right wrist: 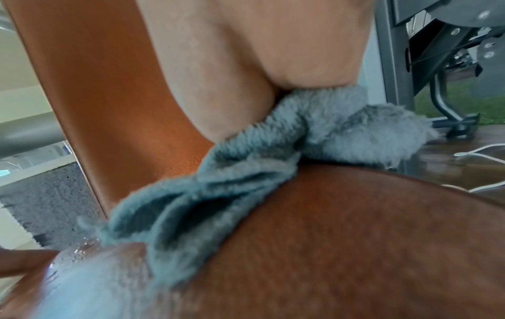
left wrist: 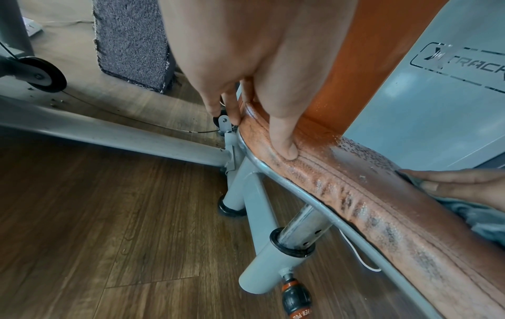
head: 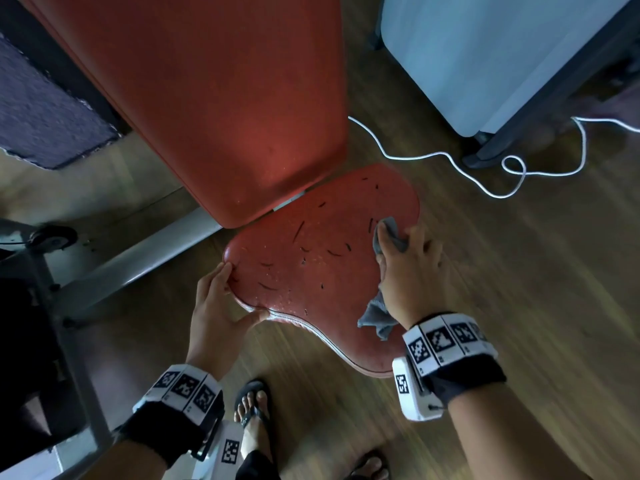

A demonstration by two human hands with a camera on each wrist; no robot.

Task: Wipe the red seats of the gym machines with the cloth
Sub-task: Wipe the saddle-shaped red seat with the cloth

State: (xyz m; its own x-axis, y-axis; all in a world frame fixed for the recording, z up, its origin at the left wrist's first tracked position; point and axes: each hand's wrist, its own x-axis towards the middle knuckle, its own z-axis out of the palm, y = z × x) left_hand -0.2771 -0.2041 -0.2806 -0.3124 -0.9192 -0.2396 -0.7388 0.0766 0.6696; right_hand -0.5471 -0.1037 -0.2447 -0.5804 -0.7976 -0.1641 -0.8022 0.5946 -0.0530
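Note:
The red seat (head: pixel 311 258) is cracked with dark marks, and the red backrest (head: pixel 225 98) rises behind it. My left hand (head: pixel 235 294) holds the seat's left front edge. In the left wrist view its thumb (left wrist: pixel 284 146) presses the stitched rim of the seat (left wrist: pixel 355 194), and the fingers reach past the edge. My right hand (head: pixel 398 244) grips a bunched grey cloth (head: pixel 388 233) and presses it on the seat's right side, with a loose end (head: pixel 375 317) trailing toward the wrist. The right wrist view shows the cloth (right wrist: pixel 246 172) under the palm on the seat (right wrist: pixel 327 248).
A white cable (head: pixel 450 157) snakes over the wood floor to the right of the seat. A pale machine panel (head: pixel 485 57) stands at the back right. A grey frame beam (head: pixel 138 261) and a carpet piece (head: pixel 45 109) lie left. My sandalled foot (head: pixel 252 417) is below the seat. A knob (left wrist: pixel 296 295) sits under it.

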